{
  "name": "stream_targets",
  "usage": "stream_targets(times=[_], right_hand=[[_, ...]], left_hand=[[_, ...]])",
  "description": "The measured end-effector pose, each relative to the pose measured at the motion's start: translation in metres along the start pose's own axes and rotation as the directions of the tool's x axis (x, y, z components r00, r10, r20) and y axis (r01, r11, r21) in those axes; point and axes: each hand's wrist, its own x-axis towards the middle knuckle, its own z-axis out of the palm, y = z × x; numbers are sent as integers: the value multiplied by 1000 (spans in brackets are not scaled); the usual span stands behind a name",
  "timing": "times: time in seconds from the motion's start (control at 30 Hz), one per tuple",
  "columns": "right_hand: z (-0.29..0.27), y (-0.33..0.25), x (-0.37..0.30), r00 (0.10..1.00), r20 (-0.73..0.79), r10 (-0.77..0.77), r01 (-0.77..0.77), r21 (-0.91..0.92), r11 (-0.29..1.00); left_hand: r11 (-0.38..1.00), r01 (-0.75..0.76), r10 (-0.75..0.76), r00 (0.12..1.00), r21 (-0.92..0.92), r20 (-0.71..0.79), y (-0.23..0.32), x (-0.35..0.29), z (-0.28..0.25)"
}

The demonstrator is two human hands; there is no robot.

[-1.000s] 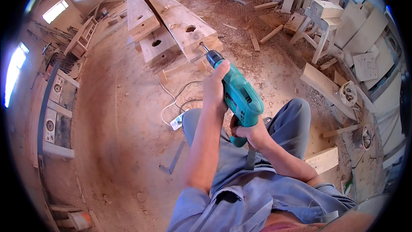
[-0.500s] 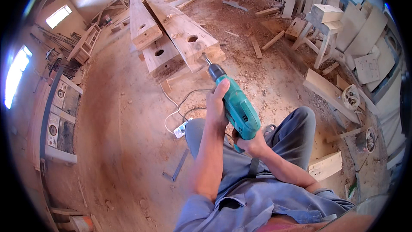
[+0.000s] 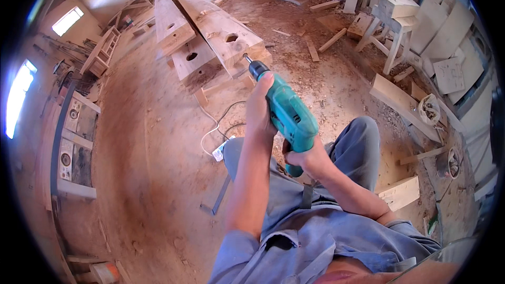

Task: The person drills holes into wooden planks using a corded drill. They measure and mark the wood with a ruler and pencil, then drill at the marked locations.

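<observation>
My left hand (image 3: 259,106) is wrapped round the front of a teal power drill (image 3: 293,117), close behind its black chuck (image 3: 257,69). My right hand (image 3: 310,156) grips the drill's rear handle. The drill points away from me, and its thin metal bit (image 3: 247,58) meets the near end of a thick wooden beam (image 3: 223,29); how deep the tip sits I cannot tell. That beam has a large hole in its top face. Beside it on the left lie another holed beam (image 3: 173,26) and, beneath that, a lower one (image 3: 192,66).
A white power strip (image 3: 223,150) with cables lies by my left knee, near a metal square (image 3: 214,205). Wood offcuts (image 3: 312,48) and shavings litter the floor. To the right stand a wooden trestle (image 3: 397,34) and a loose plank (image 3: 404,106); boards lean behind.
The drill has moved forward, its chuck closer to the beam's end, and less of the bit shows. Both hands keep their grip. The whole view has shifted slightly.
</observation>
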Motion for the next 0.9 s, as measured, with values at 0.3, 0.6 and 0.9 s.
stream_targets(times=[0.3, 0.6, 0.9], right_hand=[[-5, -14, -9, 999, 25, 24, -23, -27, 999], [-15, -10, -22, 999, 9, 46, -46, 0, 999], [-11, 5, -15, 999, 27, 22, -22, 9, 1000]], left_hand=[[1000, 1, 0, 1000, -15, 28, -3, -6, 8], [1000, -20, 21, 998, -13, 60, -18, -8, 4], [999, 20, -20, 1000, 35, -13, -17, -5, 1]])
